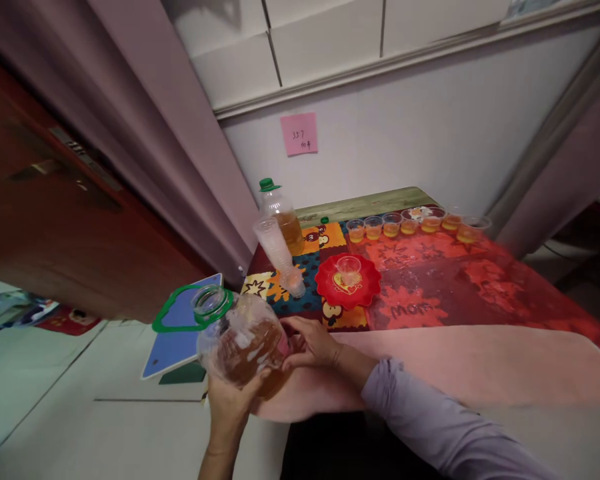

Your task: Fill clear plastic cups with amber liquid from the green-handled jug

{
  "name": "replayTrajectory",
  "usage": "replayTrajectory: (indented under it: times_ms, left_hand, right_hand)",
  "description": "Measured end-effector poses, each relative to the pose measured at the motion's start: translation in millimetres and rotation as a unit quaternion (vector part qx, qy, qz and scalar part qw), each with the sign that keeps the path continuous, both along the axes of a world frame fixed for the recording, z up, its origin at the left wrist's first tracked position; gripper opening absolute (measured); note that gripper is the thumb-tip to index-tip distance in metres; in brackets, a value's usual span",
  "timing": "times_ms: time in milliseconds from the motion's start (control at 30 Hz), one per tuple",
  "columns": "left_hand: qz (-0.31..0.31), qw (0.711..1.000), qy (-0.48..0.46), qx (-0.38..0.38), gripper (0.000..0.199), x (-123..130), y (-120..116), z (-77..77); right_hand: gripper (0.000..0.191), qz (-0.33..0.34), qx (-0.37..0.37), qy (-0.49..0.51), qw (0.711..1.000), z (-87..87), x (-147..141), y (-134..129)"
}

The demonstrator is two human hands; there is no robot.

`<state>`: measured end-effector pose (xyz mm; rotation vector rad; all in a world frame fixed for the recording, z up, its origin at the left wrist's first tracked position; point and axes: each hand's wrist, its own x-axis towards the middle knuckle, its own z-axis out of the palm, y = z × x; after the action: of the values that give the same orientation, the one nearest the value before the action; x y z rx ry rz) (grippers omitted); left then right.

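Note:
A large clear plastic jug [245,340] with golden-brown liquid is tilted to the left between my hands, its mouth uncapped and a green carrying handle round its neck. My left hand [233,400] supports it from the lower left, the thumb along its side. At its right side, my right hand [313,343] grips the lower body. Beyond them a red scalloped plate [325,280] bears one clear plastic cup [349,268]. To its left stands a tall stack of clear cups [275,250], leaning slightly.
A second jug [287,227] with a green cap stands behind the stack. A small green cap [325,220] lies near it. Several cups of yellow liquid [391,228] line the table's back right. A pink cloth [445,363] covers the front edge. A blue board [180,347] is at left.

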<state>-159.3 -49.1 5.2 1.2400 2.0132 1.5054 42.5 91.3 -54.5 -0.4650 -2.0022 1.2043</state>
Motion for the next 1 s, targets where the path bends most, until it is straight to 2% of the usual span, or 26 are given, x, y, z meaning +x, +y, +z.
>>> replayTrajectory:
  times_ms: [133,233,367,467,600,667,800,900,1000]
  left_hand:
    - [-0.019,0.996,0.064,-0.052,0.106,5.2,12.8,18.8]
    - [-0.023,0.992,0.101,-0.076,0.099,15.5,25.3,34.4]
    - [-0.018,0.988,0.129,-0.085,0.105,36.5,42.1,52.0]
    - [-0.021,0.984,0.149,-0.093,0.109,50.1,53.7,62.3]
    - [-0.042,0.978,0.174,-0.108,0.107,62.0,67.3,75.2]
    - [-0.058,0.972,0.192,-0.12,0.106,66.3,73.6,81.2]
    - [-0.076,0.961,0.234,-0.127,0.1,70.8,84.1,86.6]
    - [-0.07,0.955,0.261,-0.118,0.107,70.5,89.1,85.2]
    - [-0.074,0.947,0.284,-0.131,0.115,70.8,92.1,85.9]
  right_hand:
    - [0.112,-0.011,-0.012,0.003,1.0,5.3,2.7,-3.1]
    - [0.11,-0.029,-0.039,-0.028,0.998,12.5,5.3,-2.8]
    - [0.093,-0.067,-0.087,-0.048,0.993,17.2,4.6,-4.8]
    - [0.073,-0.097,-0.137,-0.05,0.985,15.9,1.7,-7.2]
    - [0.054,-0.084,-0.203,0.029,0.975,11.9,-2.3,-6.1]
    - [0.059,-0.063,-0.234,0.101,0.965,10.9,-5.4,-4.3]
    - [0.085,-0.016,-0.306,0.227,0.924,12.3,-14.3,-2.7]
    - [0.088,0.019,-0.342,0.28,0.897,15.7,-18.6,-4.8]
    - [0.09,0.025,-0.358,0.308,0.881,19.1,-18.9,-8.7]
